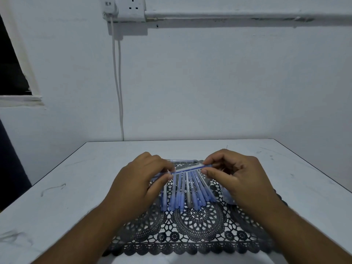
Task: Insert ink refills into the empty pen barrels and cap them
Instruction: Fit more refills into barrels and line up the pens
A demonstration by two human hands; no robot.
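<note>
Both hands meet above a black lace mat (200,231) on a white table (76,178). The left hand (141,180) curls its fingers and pinches 1 end of a pen (187,169) between thumb and fingertips; the right hand (232,174) pinches the other end between thumb and forefinger, its other fingers loosely bent. The pen is clear with a blue line running inside it, and it sits crosswise, tilted a little, higher at the right, lifted just over a row of pens (188,193). That row lies on the mat, fanned out, the blue capped ends pointing toward the person; most are blue, 1 looks grey. The exact count is hard to tell because the left hand covers part of the row. Another clear pen (182,160) lies flat on the table just beyond the mat's far edge, apart from both hands. On the wall behind, a socket (131,8) holds a plug, and a white cable (119,88) hangs down behind the table.
</note>
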